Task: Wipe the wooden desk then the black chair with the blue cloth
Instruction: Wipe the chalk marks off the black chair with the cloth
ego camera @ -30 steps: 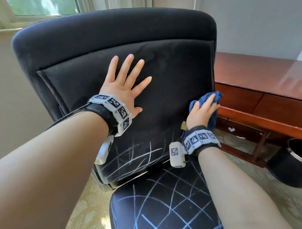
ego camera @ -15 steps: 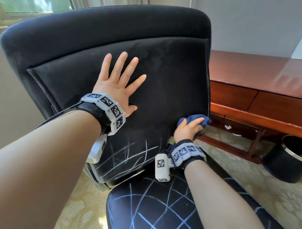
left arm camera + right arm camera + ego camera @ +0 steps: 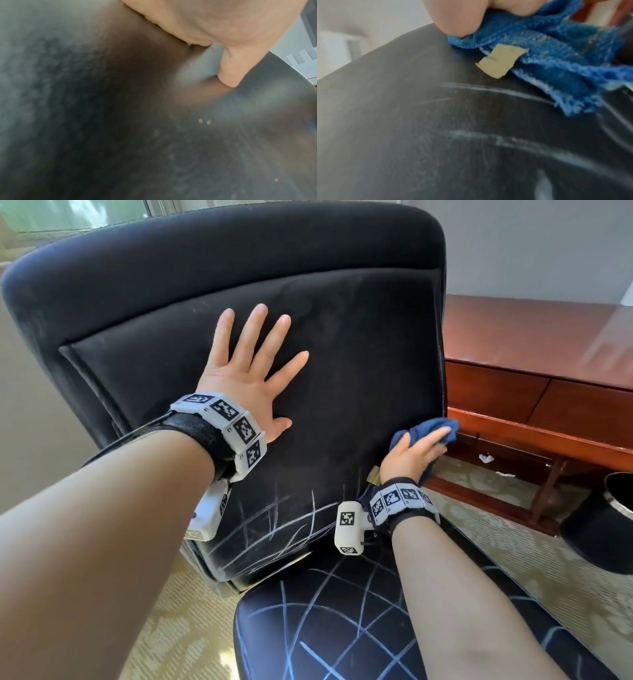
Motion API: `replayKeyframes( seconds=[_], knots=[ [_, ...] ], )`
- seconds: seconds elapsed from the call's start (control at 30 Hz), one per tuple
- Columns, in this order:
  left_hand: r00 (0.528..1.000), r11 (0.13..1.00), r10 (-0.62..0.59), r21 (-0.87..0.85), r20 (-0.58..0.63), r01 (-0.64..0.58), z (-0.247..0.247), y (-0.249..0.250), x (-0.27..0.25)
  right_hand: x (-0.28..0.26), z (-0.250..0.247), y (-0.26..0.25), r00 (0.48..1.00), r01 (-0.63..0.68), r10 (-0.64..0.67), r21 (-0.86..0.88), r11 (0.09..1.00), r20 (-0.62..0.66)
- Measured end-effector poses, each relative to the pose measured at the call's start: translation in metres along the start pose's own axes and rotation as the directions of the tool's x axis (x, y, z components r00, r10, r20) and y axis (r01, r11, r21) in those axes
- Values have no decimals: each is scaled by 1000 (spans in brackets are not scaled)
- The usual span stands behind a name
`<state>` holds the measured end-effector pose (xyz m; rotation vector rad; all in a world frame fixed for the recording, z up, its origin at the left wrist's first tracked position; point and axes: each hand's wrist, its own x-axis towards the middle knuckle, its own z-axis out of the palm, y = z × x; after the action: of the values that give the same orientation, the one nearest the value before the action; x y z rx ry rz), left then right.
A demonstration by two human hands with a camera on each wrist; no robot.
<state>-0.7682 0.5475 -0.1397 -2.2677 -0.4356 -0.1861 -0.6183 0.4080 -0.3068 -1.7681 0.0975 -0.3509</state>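
Chair-wiping step: the left hand [image 3: 246, 378], fingers spread flat, braces the black padded chair [image 3: 359, 344] while the right hand's [image 3: 414, 453] fingers grip the bunched blue cloth [image 3: 428, 429], which should next sweep the chalky streaks [image 3: 281, 518] below them.

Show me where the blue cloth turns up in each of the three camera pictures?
Head: blue cloth right of centre, under the right hand at the backrest's right edge.
Left wrist: not in it.
Right wrist: upper right, with a tan tag.
Shared landmark: the black chair, with white chalk-like lines in the head and right wrist views.
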Motion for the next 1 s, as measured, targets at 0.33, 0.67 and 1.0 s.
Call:
replayKeyframes(
  seconds=[0.33,0.67,1.0],
  knots=[
    [1000,1000,-3,-5,-6,3,0,1,-2,-8,-1,18,999,-4,4,15,1000,46],
    [1000,1000,-10,15,-3,11,2,1,2,10,-14,30,912,-401,401,-16,916,88],
    [1000,1000,-8,11,-14,8,0,2,-1,-23,-8,1,990,0,0,4,1000,138]
  ],
)
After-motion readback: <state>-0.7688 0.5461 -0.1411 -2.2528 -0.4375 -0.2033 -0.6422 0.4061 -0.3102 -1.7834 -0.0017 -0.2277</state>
